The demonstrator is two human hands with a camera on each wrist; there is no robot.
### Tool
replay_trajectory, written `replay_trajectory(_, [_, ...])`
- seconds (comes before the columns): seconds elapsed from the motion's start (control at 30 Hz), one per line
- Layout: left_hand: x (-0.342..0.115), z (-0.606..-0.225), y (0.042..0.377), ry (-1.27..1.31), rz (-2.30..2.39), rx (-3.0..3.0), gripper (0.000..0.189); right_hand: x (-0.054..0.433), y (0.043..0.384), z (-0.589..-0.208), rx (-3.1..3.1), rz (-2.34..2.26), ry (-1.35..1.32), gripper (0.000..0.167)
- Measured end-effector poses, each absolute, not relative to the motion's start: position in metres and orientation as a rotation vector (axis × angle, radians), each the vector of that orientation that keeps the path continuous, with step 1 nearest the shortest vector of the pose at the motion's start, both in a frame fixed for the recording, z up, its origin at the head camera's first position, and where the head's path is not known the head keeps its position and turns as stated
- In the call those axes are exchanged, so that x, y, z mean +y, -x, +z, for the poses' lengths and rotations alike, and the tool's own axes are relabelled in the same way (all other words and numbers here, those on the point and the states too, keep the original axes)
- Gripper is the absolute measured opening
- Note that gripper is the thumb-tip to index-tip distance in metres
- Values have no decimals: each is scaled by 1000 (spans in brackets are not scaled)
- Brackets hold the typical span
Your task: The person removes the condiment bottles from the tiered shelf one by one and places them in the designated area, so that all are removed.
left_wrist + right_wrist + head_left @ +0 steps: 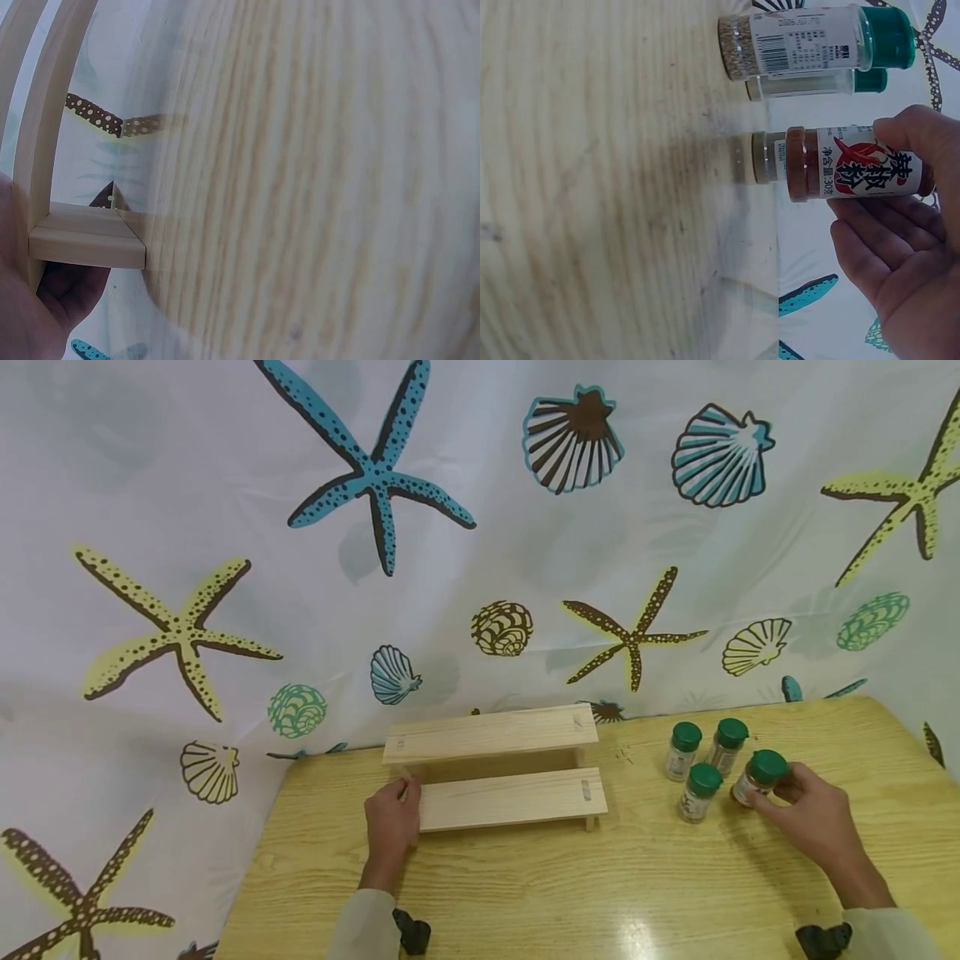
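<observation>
A two-tier wooden rack (510,802) of pale boards stands at the middle of the table's far side. My left hand (392,814) grips its left end; in the left wrist view the fingers (79,296) curl round behind the wood. On the right, my right hand (813,818) holds a chili powder jar (806,165) between thumb and fingers, green lid up and slightly tilted, close over the table. Three more green-lidded spice jars, a back left one (681,752), a back right one (726,745) and a front one (700,793), stand upright just left of it.
The wooden table (525,893) has its far edge against a white curtain (480,560) printed with starfish and shells. Between the rack and the jars lies a stretch of bare tabletop (633,777).
</observation>
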State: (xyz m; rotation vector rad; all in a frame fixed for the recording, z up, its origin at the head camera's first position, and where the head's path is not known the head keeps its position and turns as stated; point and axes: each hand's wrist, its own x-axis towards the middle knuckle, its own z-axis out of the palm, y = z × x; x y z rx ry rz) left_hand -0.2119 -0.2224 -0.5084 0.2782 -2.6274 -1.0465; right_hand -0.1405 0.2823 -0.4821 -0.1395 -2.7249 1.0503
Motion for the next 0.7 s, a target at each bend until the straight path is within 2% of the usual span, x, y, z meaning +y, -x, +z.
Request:
replay_trajectory(0.47, [-226,-508,209,-292,-1083,-2616,33,274,145,-496,-2853,1099,165,56])
replay_trajectory(0.7, [-226,-509,210,-283,-1062,-2609,34,273,144,-499,-2840,1104,164,54])
